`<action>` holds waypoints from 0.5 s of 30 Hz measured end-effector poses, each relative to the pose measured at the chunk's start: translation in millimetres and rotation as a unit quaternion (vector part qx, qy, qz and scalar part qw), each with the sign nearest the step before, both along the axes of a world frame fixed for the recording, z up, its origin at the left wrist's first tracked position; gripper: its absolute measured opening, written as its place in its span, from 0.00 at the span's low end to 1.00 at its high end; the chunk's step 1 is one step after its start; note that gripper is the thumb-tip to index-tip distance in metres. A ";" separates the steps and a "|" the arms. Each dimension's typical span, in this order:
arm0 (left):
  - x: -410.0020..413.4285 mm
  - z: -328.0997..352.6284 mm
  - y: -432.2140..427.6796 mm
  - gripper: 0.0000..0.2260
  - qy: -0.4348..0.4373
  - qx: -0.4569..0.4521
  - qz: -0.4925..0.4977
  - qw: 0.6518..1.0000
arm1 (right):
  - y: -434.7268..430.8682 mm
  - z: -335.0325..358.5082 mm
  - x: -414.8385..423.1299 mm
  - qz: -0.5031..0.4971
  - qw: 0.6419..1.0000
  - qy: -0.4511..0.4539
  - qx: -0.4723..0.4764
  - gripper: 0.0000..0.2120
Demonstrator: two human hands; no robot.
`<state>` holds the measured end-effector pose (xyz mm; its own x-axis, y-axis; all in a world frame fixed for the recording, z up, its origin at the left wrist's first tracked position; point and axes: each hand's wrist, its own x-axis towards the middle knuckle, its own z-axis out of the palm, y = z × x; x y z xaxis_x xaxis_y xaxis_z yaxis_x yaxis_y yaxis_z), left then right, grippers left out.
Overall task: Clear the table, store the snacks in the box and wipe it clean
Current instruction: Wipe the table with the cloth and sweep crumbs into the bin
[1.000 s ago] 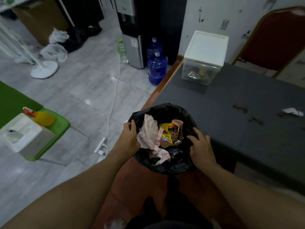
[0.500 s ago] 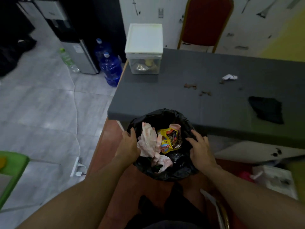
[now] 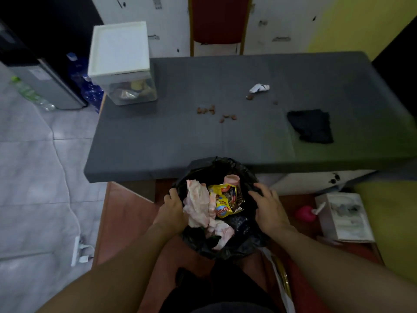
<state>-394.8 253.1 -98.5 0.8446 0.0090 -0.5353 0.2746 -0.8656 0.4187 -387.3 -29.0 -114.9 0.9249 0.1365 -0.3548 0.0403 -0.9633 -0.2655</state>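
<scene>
A bin lined with a black bag (image 3: 225, 249) sits below the table's near edge, holding crumpled tissues, a yellow snack wrapper (image 3: 223, 202) and a pink cup. My left hand (image 3: 172, 212) grips its left rim and my right hand (image 3: 269, 210) grips its right rim. On the grey table (image 3: 158, 141) stand a clear snack box with a white lid (image 3: 119, 50), scattered brown crumbs (image 3: 206, 110), a crumpled white wrapper (image 3: 259, 88) and a dark cloth (image 3: 311, 126).
A red chair (image 3: 217, 21) stands behind the table. A water dispenser (image 3: 45, 84) and blue bottles (image 3: 79, 73) are at the left. A power strip (image 3: 76, 250) lies on the floor. A white box (image 3: 345, 218) and a pink object (image 3: 304, 213) sit at the right.
The view has swung right and now faces the table squarely. Both hands stay on the bin's rim, and the bin sits closer to the table's near edge.
</scene>
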 end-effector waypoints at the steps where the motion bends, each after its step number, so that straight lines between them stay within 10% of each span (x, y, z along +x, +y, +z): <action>1: 1.9 -4.1 -5.1 0.15 0.008 0.002 0.004 1.000 | -5.5 -2.7 1.1 0.001 1.000 0.007 -0.001 0.33; 15: 23.0 -40.6 -41.7 0.22 0.130 -0.005 0.035 0.991 | -48.5 -34.4 11.4 0.023 0.998 0.058 -0.001 0.32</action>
